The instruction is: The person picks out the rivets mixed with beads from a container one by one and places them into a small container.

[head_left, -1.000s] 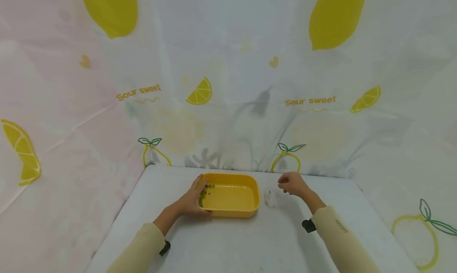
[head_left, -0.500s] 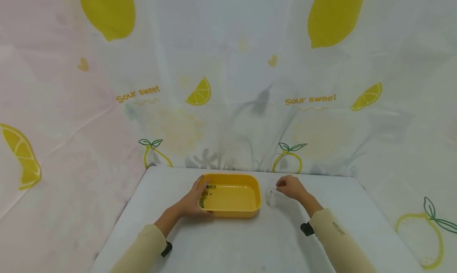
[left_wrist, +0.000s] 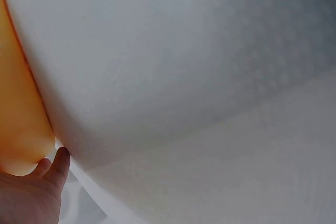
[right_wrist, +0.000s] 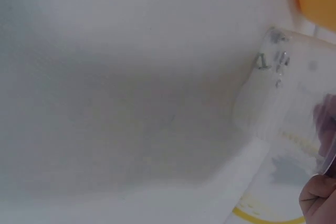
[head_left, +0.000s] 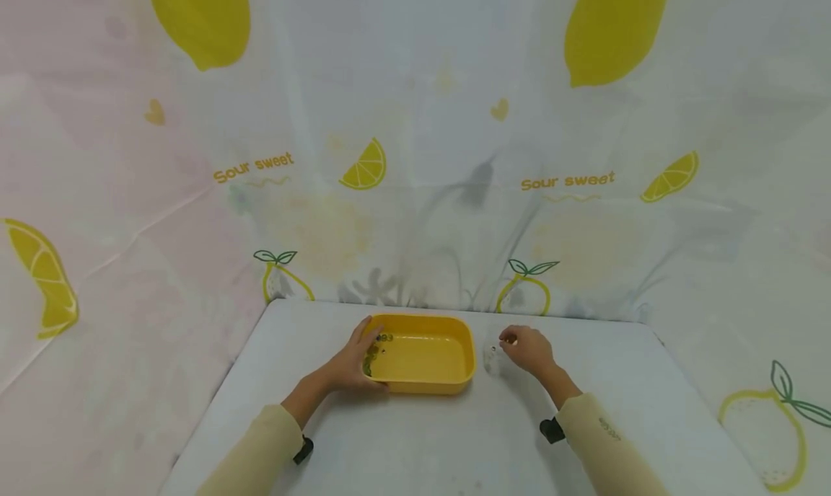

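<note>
A shallow yellow plastic tray (head_left: pixel 422 388) lies on the white table. My left hand (head_left: pixel 350 362) grips its left end, fingers over the far side and thumb at the near side. In the left wrist view the fingers (left_wrist: pixel 59 166) rest against the tray's wall (left_wrist: pixel 23 124). Inside the tray, small round dark greenish pieces (head_left: pixel 370 359) line the left end. Right of the tray, my right hand (head_left: pixel 529 348) pinches the upper edge of a clear plastic bag (right_wrist: pixel 294 82). A few small metal pieces, screw-like in shape, show at the bag's lower corner (right_wrist: pixel 264 61).
The white table (head_left: pixel 422 445) meets a backdrop cloth (head_left: pixel 415 229) printed with lemons right behind the tray. Similar cloth hangs at the left and right sides. A dark band with a small device (head_left: pixel 552 431) sits on the right wrist.
My right hand has come slightly down and closer to me, with the bag still hanging from it. The left hand and the tray keep their places.
</note>
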Motion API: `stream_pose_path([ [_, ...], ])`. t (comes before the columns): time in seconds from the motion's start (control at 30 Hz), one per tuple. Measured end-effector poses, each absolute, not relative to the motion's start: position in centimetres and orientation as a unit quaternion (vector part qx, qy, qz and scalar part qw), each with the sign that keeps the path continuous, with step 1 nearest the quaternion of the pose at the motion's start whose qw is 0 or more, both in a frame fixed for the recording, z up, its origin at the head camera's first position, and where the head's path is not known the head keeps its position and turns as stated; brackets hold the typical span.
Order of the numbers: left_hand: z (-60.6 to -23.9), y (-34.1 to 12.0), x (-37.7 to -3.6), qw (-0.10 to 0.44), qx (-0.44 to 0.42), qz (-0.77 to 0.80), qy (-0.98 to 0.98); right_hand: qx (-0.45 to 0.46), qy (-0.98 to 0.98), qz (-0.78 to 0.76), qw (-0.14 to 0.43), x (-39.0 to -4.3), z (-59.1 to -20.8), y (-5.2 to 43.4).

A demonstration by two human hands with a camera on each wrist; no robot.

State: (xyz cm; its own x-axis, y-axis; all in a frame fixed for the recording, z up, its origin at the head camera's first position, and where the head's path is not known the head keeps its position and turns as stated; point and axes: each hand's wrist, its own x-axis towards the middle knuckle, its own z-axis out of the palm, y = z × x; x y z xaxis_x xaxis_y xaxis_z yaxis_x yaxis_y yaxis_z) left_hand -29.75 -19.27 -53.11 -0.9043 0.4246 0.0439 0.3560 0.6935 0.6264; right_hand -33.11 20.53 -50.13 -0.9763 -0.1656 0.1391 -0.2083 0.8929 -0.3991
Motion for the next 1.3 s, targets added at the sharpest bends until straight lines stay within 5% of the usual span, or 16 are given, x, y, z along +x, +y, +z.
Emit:
stream_pose_path([
  [0.6,-53.6,-19.2,-29.5,0.049,0.216,0.338,0.915,0.101,-0.971,0.202,0.078,-32.3,-50.5,20.3],
  [1.03,-53.3,-19.1,-29.2,0.055,0.214,0.341,0.914,0.156,-0.923,0.178,0.303,-31.5,-50.2,23.5],
  [1.3,-52.9,-19.1,-29.8,0.051,0.209,0.336,0.917,0.139,-0.955,0.131,0.225,-31.8,-50.1,26.6],
])
